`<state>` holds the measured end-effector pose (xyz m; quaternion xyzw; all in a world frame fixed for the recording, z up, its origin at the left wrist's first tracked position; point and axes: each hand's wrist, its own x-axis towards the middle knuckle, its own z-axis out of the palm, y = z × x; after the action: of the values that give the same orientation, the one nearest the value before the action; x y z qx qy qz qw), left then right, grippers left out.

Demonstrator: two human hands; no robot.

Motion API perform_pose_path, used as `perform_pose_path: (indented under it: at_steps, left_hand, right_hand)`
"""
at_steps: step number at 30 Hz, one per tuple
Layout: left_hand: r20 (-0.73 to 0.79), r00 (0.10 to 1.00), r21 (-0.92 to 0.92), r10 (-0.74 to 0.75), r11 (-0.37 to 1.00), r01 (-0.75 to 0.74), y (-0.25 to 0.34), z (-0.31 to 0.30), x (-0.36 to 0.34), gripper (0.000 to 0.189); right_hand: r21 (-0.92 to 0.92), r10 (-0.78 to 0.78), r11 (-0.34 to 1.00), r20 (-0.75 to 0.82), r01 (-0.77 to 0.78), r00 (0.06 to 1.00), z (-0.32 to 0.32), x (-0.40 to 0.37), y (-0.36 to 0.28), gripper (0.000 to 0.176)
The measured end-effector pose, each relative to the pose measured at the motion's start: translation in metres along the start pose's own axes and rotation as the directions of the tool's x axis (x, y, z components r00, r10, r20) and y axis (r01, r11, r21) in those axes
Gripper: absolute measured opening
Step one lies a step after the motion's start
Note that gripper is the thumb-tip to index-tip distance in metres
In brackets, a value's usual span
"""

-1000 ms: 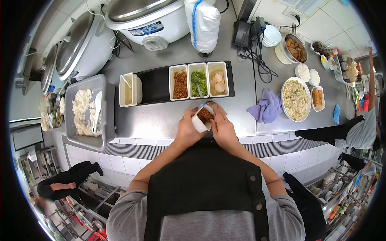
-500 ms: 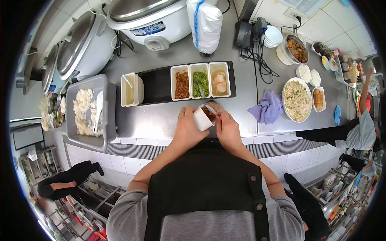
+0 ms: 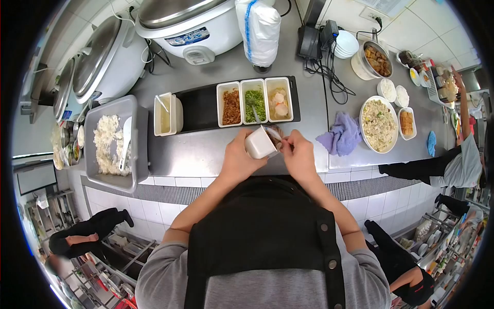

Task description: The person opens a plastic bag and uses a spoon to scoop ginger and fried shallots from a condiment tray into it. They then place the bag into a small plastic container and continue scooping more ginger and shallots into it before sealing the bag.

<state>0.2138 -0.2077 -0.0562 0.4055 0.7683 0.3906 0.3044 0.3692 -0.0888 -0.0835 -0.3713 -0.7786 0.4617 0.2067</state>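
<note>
My left hand (image 3: pixel 237 157) grips a small white rectangular tub (image 3: pixel 260 143), tipped on its side with its mouth turned to the right. My right hand (image 3: pixel 298 153) pinches a thin utensil or film (image 3: pixel 274 135) at the tub's opening; which it is I cannot tell. Brown food shows just past the tub's mouth. Both hands hover over the steel counter (image 3: pixel 206 152), in front of a black tray (image 3: pixel 198 109) with three white tubs of brown topping (image 3: pixel 230 106), chopped greens (image 3: pixel 254 103) and pale pieces (image 3: pixel 279 104).
A grey bin of white rice (image 3: pixel 109 141) with a paddle sits at left, a lidded white container (image 3: pixel 164 114) beside the tray. Rice cookers (image 3: pixel 185 23) stand behind. A purple cloth (image 3: pixel 341 137), a bowl of fried rice (image 3: pixel 378 125) and a co-worker's arm (image 3: pixel 465 123) are at right.
The tub has tipped further onto its side and risen toward the tray. My right hand shifted right and up, away from the tub's rim. The co-worker's arm lifted higher.
</note>
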Motion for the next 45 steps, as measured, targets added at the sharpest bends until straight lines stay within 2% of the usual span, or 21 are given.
perform_pose_path:
  at_steps: [1, 2, 3, 4, 5, 7, 11, 13, 14, 16, 17, 19, 23, 25, 31, 35, 37, 41, 43, 44, 45]
  left_hand:
    - [-0.051, 0.998, -0.123, 0.036, 0.991, -0.042, -0.007, 0.003, 0.001, 0.069]
    - [-0.053, 0.998, -0.121, 0.037, 0.992, -0.043, -0.021, 0.01, 0.004, 0.069]
    - [-0.083, 0.994, -0.252, 0.068, 0.964, -0.087, -0.041, 0.019, 0.007, 0.069]
    - [-0.114, 0.989, -0.377, 0.095, 0.917, -0.132, -0.045, 0.023, 0.009, 0.069]
    - [-0.111, 0.989, -0.377, 0.098, 0.916, -0.133, -0.048, 0.028, 0.008, 0.069]
    - [-0.028, 0.996, -0.757, -0.083, 0.652, 0.033, -0.041, 0.039, 0.004, 0.071]
    - [-0.032, 0.992, -0.7, -0.12, 0.711, 0.064, -0.036, 0.037, 0.001, 0.071]
    - [-0.107, 0.994, -0.347, -0.023, 0.938, -0.016, -0.014, 0.021, -0.006, 0.069]
    - [-0.105, 0.994, -0.346, -0.022, 0.938, -0.016, -0.004, 0.015, -0.008, 0.069]
    - [-0.087, 0.995, -0.226, 0.052, 0.971, -0.071, 0.01, 0.007, -0.013, 0.072]
    - [-0.085, 0.995, -0.225, 0.052, 0.972, -0.071, 0.011, 0.006, -0.013, 0.072]
    - [-0.103, 0.977, 0.055, 0.188, 0.982, -0.183, 0.012, 0.003, -0.009, 0.069]
    - [-0.074, 0.982, -0.002, 0.176, 0.984, -0.177, 0.016, -0.003, -0.008, 0.068]
    - [-0.077, 0.993, 0.02, 0.089, 0.996, -0.088, 0.018, -0.007, -0.005, 0.063]
    - [-0.009, 0.996, -0.06, 0.086, 0.994, -0.087, 0.02, -0.014, -0.005, 0.063]
    - [0.01, 0.992, -0.005, 0.123, 0.992, -0.123, 0.012, -0.018, -0.002, 0.064]
    - [0.08, 0.99, -0.117, 0.113, 0.988, -0.103, 0.01, -0.021, -0.001, 0.066]
    - [0.04, 0.998, -0.182, 0.045, 0.983, -0.037, -0.001, -0.023, -0.003, 0.067]
    - [0.08, 0.997, -0.315, 0.004, 0.949, 0.021, -0.01, -0.025, -0.005, 0.068]
    - [0.106, 0.994, -0.352, -0.018, 0.934, 0.055, -0.012, -0.026, -0.007, 0.068]
    - [0.114, 0.993, -0.349, -0.018, 0.935, 0.057, -0.014, -0.026, -0.007, 0.068]
  right_hand:
    - [0.001, -0.002, 1.0, 0.0, 0.002, 1.0, -0.001, 0.003, 0.005, 0.012]
    - [0.162, 0.082, 0.984, -0.029, -0.076, 0.996, -0.002, 0.005, 0.01, 0.015]
    - [0.321, 0.171, 0.935, -0.044, -0.148, 0.984, -0.003, 0.007, 0.016, 0.017]
    - [0.348, 0.217, 0.916, -0.008, -0.201, 0.976, -0.004, 0.009, 0.024, 0.021]
    - [0.348, 0.219, 0.916, -0.012, -0.201, 0.976, -0.002, 0.01, 0.03, 0.021]
    - [0.458, 0.24, 0.86, 0.028, -0.226, 0.97, 0.0, 0.01, 0.031, 0.021]
    - [0.403, 0.222, 0.892, -0.001, -0.202, 0.975, -0.007, 0.006, 0.017, 0.019]
    - [0.058, -0.004, 0.998, 0.0, 0.004, 1.0, -0.018, -0.001, -0.004, 0.014]
    - [0.059, -0.002, 0.998, -0.002, 0.002, 1.0, -0.022, -0.003, -0.014, 0.014]
    - [-0.107, -0.074, 0.991, 0.029, 0.076, 0.997, -0.023, -0.007, -0.029, 0.012]
    - [-0.106, -0.072, 0.992, 0.027, 0.075, 0.997, -0.02, -0.008, -0.028, 0.012]
    - [-0.187, -0.155, 0.972, -0.045, 0.144, 0.987, -0.014, -0.005, -0.026, 0.01]
    - [-0.228, -0.128, 0.966, -0.014, 0.121, 0.992, -0.01, -0.008, -0.03, 0.009]
    - [-0.215, -0.139, 0.968, -0.023, 0.131, 0.99, -0.009, -0.007, -0.031, 0.009]
    - [-0.212, -0.163, 0.964, 0.0, 0.159, 0.987, -0.009, -0.007, -0.033, 0.011]
    - [-0.205, -0.167, 0.965, -0.003, 0.163, 0.986, -0.011, -0.005, -0.031, 0.013]
    - [-0.231, -0.129, 0.964, 0.018, 0.13, 0.991, -0.019, -0.006, -0.034, 0.015]
    - [-0.296, -0.039, 0.955, -0.013, 0.033, 0.999, -0.033, -0.01, -0.049, 0.016]
    - [-0.207, -0.076, 0.975, 0.032, 0.081, 0.997, -0.035, -0.012, -0.047, 0.014]
    - [-0.205, -0.069, 0.976, 0.027, 0.073, 0.997, -0.031, -0.012, -0.044, 0.014]
    - [-0.152, -0.077, 0.984, 0.094, 0.091, 0.993, -0.023, -0.013, -0.039, 0.014]
